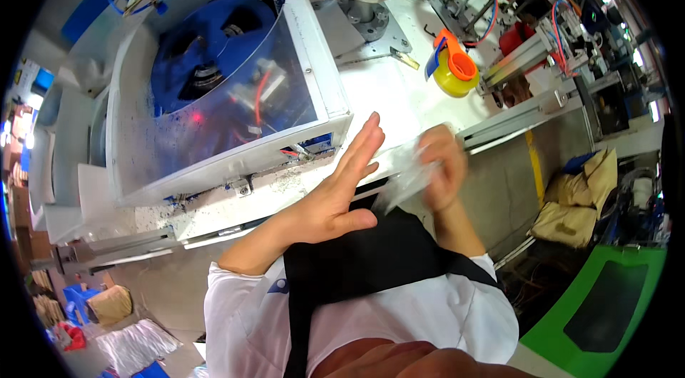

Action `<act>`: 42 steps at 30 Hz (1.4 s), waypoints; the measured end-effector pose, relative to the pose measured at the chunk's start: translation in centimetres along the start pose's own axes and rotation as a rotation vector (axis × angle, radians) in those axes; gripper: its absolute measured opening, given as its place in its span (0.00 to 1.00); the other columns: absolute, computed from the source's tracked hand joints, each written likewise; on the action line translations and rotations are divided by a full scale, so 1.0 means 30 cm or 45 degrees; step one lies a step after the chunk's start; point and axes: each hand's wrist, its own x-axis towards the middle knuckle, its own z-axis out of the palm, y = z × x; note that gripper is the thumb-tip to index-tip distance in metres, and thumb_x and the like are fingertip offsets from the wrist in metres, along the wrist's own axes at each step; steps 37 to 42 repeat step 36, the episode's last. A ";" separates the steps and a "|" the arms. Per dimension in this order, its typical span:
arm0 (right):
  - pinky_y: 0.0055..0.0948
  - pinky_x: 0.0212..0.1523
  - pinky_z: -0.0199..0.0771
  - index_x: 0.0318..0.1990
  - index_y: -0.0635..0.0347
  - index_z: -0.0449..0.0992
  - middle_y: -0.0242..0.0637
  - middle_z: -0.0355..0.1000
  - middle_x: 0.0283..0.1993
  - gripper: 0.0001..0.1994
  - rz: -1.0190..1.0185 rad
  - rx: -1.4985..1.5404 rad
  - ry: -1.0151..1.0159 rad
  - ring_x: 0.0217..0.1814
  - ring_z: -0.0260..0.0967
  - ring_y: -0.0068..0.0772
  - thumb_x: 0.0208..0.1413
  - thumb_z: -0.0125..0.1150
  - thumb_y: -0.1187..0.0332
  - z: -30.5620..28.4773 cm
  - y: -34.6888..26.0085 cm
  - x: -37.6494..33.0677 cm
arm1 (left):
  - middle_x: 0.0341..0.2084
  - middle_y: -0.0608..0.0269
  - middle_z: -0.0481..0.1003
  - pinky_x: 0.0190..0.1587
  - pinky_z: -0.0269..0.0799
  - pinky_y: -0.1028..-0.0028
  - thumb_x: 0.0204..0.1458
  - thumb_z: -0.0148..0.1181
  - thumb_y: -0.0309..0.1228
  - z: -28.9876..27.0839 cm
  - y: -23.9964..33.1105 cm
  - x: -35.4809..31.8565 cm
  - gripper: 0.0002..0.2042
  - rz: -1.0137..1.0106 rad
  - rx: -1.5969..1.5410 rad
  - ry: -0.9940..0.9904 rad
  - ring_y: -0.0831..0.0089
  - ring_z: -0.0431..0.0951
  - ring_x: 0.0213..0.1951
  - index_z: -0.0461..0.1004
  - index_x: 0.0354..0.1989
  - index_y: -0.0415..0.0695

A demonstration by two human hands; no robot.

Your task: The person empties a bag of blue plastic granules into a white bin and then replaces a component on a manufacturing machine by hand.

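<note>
Head view: right hand [444, 164] grips clear bag [407, 179], long axis lower-left; left hand [341, 189] flat, fingers spread

Clear bag [403, 182], orange/yellow tape roll [455, 67], black apron [371, 256].

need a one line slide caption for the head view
Left hand open and flat, right hand gripping a clear plastic bag beside a white machine.

Clear crumpled plastic bag [405, 177], blurred, above table edge.
</note>
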 end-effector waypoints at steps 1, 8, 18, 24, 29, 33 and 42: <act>0.34 0.38 0.62 0.28 0.61 0.66 0.42 0.64 0.32 0.06 -0.041 -0.013 -0.090 0.35 0.61 0.40 0.44 0.50 0.68 0.032 -0.020 -0.011 | 0.65 0.48 0.33 0.63 0.41 0.64 0.53 0.50 0.45 0.003 -0.004 -0.001 0.39 0.022 0.103 -0.019 0.55 0.42 0.65 0.36 0.65 0.40; 0.49 0.53 0.51 0.41 0.57 0.62 0.54 0.53 0.60 0.22 -0.450 0.068 -0.068 0.61 0.51 0.54 0.53 0.49 0.47 0.236 -0.021 -0.052 | 0.64 0.49 0.42 0.63 0.44 0.66 0.57 0.42 0.44 0.158 -0.047 -0.042 0.34 -0.003 -0.426 0.584 0.59 0.47 0.63 0.35 0.65 0.43; 0.59 0.62 0.13 0.59 0.40 0.61 0.32 0.43 0.69 0.31 -0.506 -0.202 -0.196 0.72 0.24 0.45 0.56 0.22 0.39 0.345 -0.116 -0.250 | 0.56 0.58 0.58 0.56 0.58 0.70 0.57 0.44 0.28 0.472 -0.053 -0.266 0.24 -0.166 -0.489 1.540 0.68 0.59 0.57 0.48 0.61 0.42; 0.59 0.63 0.17 0.59 0.41 0.61 0.33 0.43 0.68 0.27 -0.768 0.037 -0.439 0.72 0.26 0.44 0.56 0.31 0.42 0.508 -0.304 -0.343 | 0.56 0.60 0.59 0.59 0.54 0.71 0.60 0.33 0.44 0.583 0.018 -0.511 0.24 0.087 -0.375 1.796 0.67 0.59 0.58 0.52 0.59 0.41; 0.57 0.63 0.29 0.60 0.39 0.60 0.39 0.43 0.68 0.24 -0.910 0.719 -0.965 0.71 0.31 0.49 0.55 0.46 0.49 0.779 -0.509 -0.460 | 0.27 0.66 0.63 0.33 0.58 0.76 0.60 0.32 0.49 0.622 0.087 -0.920 0.19 0.626 -0.523 1.949 0.74 0.63 0.31 0.62 0.33 0.46; 0.53 0.63 0.34 0.60 0.42 0.59 0.42 0.42 0.68 0.26 -0.757 0.964 -1.266 0.70 0.34 0.52 0.54 0.49 0.50 1.060 -0.629 -0.637 | 0.08 0.73 0.50 0.17 0.44 0.78 0.59 0.34 0.49 0.708 0.250 -1.307 0.22 0.879 -0.524 2.326 0.79 0.47 0.12 0.57 0.17 0.50; 0.52 0.63 0.36 0.61 0.45 0.58 0.45 0.39 0.69 0.29 -0.686 0.775 -1.552 0.70 0.35 0.54 0.52 0.53 0.51 1.307 -0.749 -0.767 | 0.05 0.76 0.48 0.12 0.39 0.80 0.59 0.37 0.49 0.817 0.327 -1.615 0.16 0.925 -0.444 2.666 0.81 0.42 0.08 0.62 0.28 0.51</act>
